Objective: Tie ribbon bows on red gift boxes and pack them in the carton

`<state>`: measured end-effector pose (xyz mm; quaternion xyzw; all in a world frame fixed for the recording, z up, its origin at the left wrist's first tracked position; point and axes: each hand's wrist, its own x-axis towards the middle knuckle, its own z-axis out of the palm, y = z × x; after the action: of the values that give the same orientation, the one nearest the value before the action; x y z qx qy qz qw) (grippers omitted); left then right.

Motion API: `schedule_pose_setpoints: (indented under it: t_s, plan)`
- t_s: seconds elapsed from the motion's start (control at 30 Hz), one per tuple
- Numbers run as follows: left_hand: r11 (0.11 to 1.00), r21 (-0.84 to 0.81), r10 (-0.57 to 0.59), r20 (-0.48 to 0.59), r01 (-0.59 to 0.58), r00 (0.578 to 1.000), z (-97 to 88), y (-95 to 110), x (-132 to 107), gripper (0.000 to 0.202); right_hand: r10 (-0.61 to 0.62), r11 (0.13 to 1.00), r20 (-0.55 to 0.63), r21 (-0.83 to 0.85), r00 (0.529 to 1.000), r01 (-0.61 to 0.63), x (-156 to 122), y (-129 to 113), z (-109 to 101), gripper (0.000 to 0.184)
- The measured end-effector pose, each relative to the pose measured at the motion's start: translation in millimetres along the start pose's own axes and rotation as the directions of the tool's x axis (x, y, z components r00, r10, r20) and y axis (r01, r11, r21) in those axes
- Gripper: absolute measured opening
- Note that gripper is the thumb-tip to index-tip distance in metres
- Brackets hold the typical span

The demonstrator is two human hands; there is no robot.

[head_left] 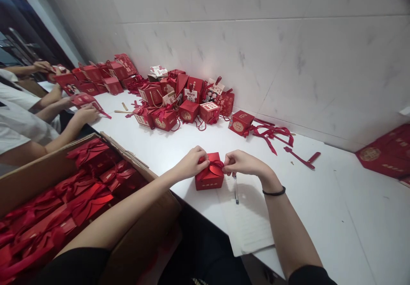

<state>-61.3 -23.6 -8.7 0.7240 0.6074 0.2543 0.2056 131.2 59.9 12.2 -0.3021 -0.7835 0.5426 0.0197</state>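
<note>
A small red gift box [209, 183] stands on the white table close to its front edge, with a dark red ribbon [215, 163] across its top. My left hand [194, 162] is closed at the box's left side, its fingertips pinching the ribbon. On the other side my right hand [241, 163] pinches the ribbon as well, thumb and forefinger together. The ribbon's bow lies between the two hands. A pen [236, 190] lies just under my right hand, on a paper notebook [248, 223].
On my left, an open cardboard box [124, 150] holds several ribboned red boxes. More gift boxes [165, 118] crowd against the wall, with one box [241, 122] and loose ribbons [272, 135] to their right. Co-workers' hands [86, 114] handle red packaging at far left.
</note>
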Motion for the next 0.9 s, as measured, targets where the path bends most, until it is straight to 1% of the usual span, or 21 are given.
schedule_pose_setpoints:
  t_s: [0.1, 0.17, 0.37, 0.6, 0.9]
  plan:
    - [1.000, -0.002, -0.006, 0.012, 0.006, 1.000, 0.4, 1, 0, 0.014, 0.038, 0.999, 0.021, -0.026, 0.999, -0.038, -3, -6, 3, 0.007]
    - [1.000, 0.009, 0.000, 0.015, -0.001, 1.000, 1.2, 1, 0, 0.013, 0.036, 0.997, 0.027, -0.064, 0.999, -0.034, -5, -9, 5, 0.008]
    - [0.998, 0.046, 0.040, 0.008, -0.040, 0.999, 4.6, 2, 1, 0.010, -0.030, 0.973, 0.048, -0.229, 0.998, 0.040, -12, -16, 9, 0.009]
    - [0.997, 0.068, 0.040, 0.021, -0.041, 0.999, 8.7, 2, 0, 0.010, -0.125, 0.912, -0.009, -0.395, 0.992, 0.112, -20, -24, 17, 0.010]
    - [0.990, 0.131, 0.053, 0.062, -0.061, 0.997, 7.3, 7, -4, 0.011, -0.135, 0.867, 0.037, -0.479, 0.990, 0.137, -27, -26, 17, 0.017]
